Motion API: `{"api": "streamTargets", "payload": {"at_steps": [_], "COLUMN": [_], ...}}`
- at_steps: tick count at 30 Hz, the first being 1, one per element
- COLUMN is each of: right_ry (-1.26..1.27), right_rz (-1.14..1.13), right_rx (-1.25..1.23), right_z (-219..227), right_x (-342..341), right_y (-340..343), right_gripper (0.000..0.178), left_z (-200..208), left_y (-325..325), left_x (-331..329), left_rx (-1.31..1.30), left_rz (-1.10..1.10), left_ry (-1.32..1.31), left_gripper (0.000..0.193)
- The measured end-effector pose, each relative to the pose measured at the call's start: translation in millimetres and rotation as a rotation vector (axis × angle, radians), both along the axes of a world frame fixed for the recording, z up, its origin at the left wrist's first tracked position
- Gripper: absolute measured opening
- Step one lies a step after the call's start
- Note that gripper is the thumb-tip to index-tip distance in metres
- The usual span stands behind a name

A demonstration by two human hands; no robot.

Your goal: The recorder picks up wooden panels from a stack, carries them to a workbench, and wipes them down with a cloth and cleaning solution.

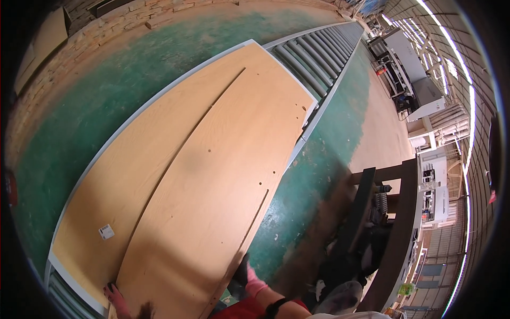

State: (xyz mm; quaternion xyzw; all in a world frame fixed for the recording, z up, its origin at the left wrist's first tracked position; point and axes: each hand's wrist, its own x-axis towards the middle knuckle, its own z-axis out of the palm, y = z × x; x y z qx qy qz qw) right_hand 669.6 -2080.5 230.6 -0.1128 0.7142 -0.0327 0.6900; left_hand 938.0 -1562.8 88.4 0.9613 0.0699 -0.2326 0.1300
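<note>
A large light-brown wooden panel [183, 154] with pale edges lies in front of me on a roller conveyor [313, 56]. Along its length runs a dark line; whether it is a groove or a step between boards I cannot tell. Several small holes and a shorter slot show toward the right side, and a white label [106, 232] sticks near the left. My left hand [114, 296], in a pinkish-red glove, has its fingers bent at the panel's near end, beside the dark line. My right hand [248, 277], in a black and pink glove, grips the right edge, its fingers partly hidden.
Rollers stretch far ahead past the panel's end. To the right stand a dark bench frame [404, 212] and, farther off, machines [398, 74]. Stacked boards [106, 34] line the far left across the green floor [138, 74].
</note>
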Motion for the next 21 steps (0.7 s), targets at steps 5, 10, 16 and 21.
{"api": "streamTargets", "payload": {"at_steps": [5,10,16,21], "right_ry": [0.139,0.293,0.499,0.639], "right_rz": [0.066,-0.045,-0.13,-0.06], "right_rx": [-0.475,-0.453,-0.609,-0.611], "right_z": [-62.9,-82.9,-93.1,-83.2], "right_x": [-17.6,0.3,-4.5,17.1], "right_y": [-109.7,-111.6,-114.3,-112.1], "right_gripper": [0.084,0.065,0.062,0.063], "left_z": [25.8,21.5,62.2,39.7], "left_y": [-76.4,-36.4,-118.5,-85.3], "left_x": [10.6,10.2,13.8,16.6], "left_rx": [0.254,0.331,0.28,0.303], "left_rz": [-0.07,-0.049,-0.018,0.069], "left_ry": [0.091,0.131,0.07,0.045], "left_gripper": [0.045,0.051,0.051,0.051]}}
